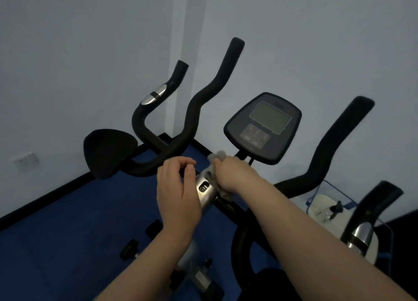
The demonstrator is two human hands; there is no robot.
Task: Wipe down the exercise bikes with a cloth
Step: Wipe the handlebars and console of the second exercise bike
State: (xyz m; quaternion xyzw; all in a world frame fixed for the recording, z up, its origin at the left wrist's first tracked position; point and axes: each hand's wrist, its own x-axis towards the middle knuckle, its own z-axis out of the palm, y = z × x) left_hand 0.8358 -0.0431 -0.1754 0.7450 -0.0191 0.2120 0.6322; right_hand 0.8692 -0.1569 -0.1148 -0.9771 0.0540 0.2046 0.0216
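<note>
An exercise bike with black curved handlebars (pixel 194 110) and a dark console (pixel 263 128) stands before me. Its silver clamp (pixel 205 187) joins the bars to the stem at the centre. My right hand (pixel 233 176) grips a grey cloth (pixel 217 157) bunched against the right side of that clamp. My left hand (pixel 178 187) hovers over the left side of the clamp with fingers loosely curled and nothing in them.
A black padded elbow rest (pixel 106 151) sticks out at left. The right handlebar (pixel 334 146) rises at right, with a white and blue bike body (pixel 325 208) behind it. Blue floor (pixel 67 221) meets pale walls at a black skirting; knobs (pixel 130 247) lie below.
</note>
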